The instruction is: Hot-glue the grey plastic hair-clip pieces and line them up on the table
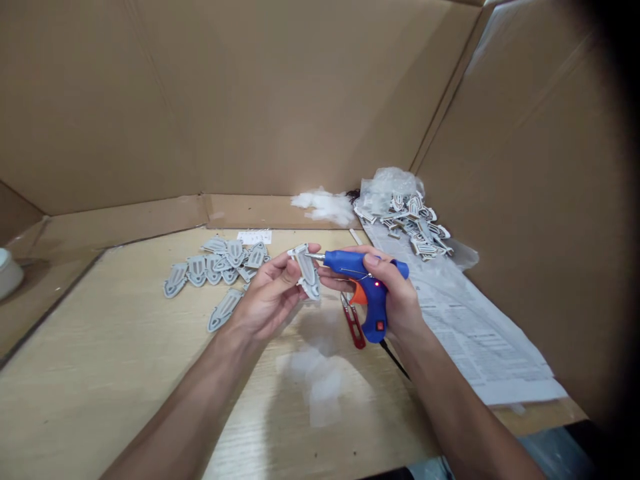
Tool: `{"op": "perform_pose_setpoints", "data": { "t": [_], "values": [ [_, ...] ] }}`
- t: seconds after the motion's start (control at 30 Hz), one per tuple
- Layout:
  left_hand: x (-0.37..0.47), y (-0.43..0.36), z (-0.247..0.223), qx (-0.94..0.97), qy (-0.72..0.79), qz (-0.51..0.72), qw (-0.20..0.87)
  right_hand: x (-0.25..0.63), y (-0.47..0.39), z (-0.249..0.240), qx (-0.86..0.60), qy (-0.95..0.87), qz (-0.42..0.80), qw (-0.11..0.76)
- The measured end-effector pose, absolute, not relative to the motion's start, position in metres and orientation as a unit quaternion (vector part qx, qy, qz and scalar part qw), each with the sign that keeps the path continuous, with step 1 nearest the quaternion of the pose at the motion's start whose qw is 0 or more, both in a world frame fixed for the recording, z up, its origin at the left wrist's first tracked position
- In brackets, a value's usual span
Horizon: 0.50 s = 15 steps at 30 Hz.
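Note:
My left hand (273, 293) holds up a small grey-and-white shield-shaped piece (307, 273), gripped between thumb and fingers. Wrapped in my right hand (397, 287) is a blue hot glue gun (350, 263) with an orange trigger and a lit red light. Its metal nozzle meets or nearly touches the upper part of the piece; I cannot tell which. Below the glue gun lies a pair of red-handled thread snips (354, 323). Several similar grey pieces (220, 260) lie on the table to the left of my left hand.
Cardboard walls (310, 100) enclose the table (125, 360). At the back right, a heap of pieces (417, 223) and a clear plastic bag (393, 187) rest on printed paper (475, 333). A white jar (9, 275) stands at the far left. A black cord (395, 360) trails from the glue gun.

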<state>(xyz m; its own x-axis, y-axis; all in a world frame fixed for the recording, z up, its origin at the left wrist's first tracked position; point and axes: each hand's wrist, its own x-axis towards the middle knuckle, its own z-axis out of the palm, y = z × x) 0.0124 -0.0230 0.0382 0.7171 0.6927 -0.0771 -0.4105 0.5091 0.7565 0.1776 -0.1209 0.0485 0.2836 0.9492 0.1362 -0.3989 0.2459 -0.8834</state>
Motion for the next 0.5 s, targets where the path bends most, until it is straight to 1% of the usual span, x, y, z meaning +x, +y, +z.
{"op": "perform_pose_setpoints", "data": {
  "t": [0.5],
  "values": [
    [0.0119,-0.0228,0.0366,0.368,0.185,0.324,0.852,0.1751,-0.12,0.0496,-0.375,-0.349,0.479,0.713]
  ]
}}
